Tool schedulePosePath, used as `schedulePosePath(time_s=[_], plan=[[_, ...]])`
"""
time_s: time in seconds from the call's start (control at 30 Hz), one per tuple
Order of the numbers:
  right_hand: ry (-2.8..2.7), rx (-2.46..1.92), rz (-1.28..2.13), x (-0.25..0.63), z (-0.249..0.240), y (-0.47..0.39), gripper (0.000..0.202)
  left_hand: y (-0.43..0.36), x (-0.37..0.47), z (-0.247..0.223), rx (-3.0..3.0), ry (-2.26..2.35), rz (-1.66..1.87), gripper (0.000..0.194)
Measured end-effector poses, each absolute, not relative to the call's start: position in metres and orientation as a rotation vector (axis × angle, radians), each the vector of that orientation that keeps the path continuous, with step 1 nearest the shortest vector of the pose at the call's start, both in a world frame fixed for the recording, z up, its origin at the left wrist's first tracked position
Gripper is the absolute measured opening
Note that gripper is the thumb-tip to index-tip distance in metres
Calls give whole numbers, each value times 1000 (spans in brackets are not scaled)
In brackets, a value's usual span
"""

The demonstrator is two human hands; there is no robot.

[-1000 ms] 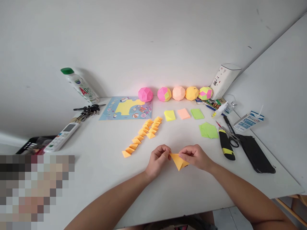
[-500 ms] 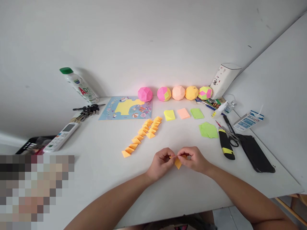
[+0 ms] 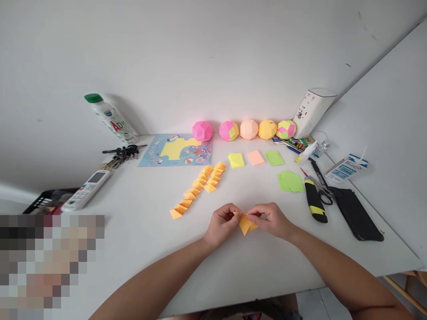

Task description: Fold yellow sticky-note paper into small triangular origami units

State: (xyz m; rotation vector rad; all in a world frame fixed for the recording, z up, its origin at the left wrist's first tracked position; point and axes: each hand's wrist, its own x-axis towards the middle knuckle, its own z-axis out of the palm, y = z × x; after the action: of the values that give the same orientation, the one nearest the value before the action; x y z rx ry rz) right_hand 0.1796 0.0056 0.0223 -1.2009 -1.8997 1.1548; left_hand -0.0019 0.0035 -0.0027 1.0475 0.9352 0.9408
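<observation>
Between my two hands is a piece of folded orange paper (image 3: 245,225), its pointed corner hanging down toward me. My left hand (image 3: 224,225) pinches its left side between thumb and fingers. On the other side my right hand (image 3: 271,220) pinches the paper near its upper edge, and the fingers of both hands cover part of it. Two rows of folded orange paper pieces (image 3: 190,196) lie to the left on the white table (image 3: 140,249). Beyond my hands are small stacks of yellow paper (image 3: 236,160), peach paper (image 3: 255,158) and green paper (image 3: 274,158).
Several paper balls (image 3: 248,129) line the wall. Loose green sheets (image 3: 290,181), a black-and-yellow cutter (image 3: 315,202), scissors (image 3: 326,196) and a black pouch (image 3: 356,213) lie right. A bottle (image 3: 111,119), keys (image 3: 122,152) and a remote control (image 3: 86,190) are left; a blue card (image 3: 153,151) lies behind.
More of the orange paper shows between my hands, and its lower point has shifted slightly left. My right fingers have moved a little on the paper; the rest of the table looks the same.
</observation>
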Motion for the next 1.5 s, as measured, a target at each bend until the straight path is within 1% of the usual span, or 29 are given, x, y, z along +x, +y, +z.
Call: schedulePosePath(time_s=[0.07,0.13,0.27,0.4,0.5,0.6,0.67,0.87,1.07,1.27,1.5], plan=[[-1900,-1241,1134,179,21,4,21,3,-2,-4,1031,950,963,24],[-1867,-1284,1133,180,22,4,21,3,-2,-7,1028,970,994,22],[-1794,-1328,1201,182,26,5,21,3,-4,-12,1024,976,1063,19],[-1662,-1326,1299,182,27,5,21,5,-4,-7,1003,990,1119,20],[-1593,-1298,1362,181,25,4,21,5,-3,-3,975,898,1080,20],[-1559,-1292,1410,179,23,4,23,5,-2,-3,931,849,1030,30],[-1516,-1298,1463,179,22,4,26,6,-2,-6,919,853,1027,32],[-1380,-1263,1531,180,24,10,30,6,-4,-9,928,847,1013,31],[-1288,-1152,1640,179,22,10,24,2,-3,-2,916,773,968,29],[-1354,-1129,1606,179,19,7,22,1,-3,-5,973,721,983,33],[-1473,-1097,1500,179,16,6,19,-1,-4,-6,1100,685,985,29]])
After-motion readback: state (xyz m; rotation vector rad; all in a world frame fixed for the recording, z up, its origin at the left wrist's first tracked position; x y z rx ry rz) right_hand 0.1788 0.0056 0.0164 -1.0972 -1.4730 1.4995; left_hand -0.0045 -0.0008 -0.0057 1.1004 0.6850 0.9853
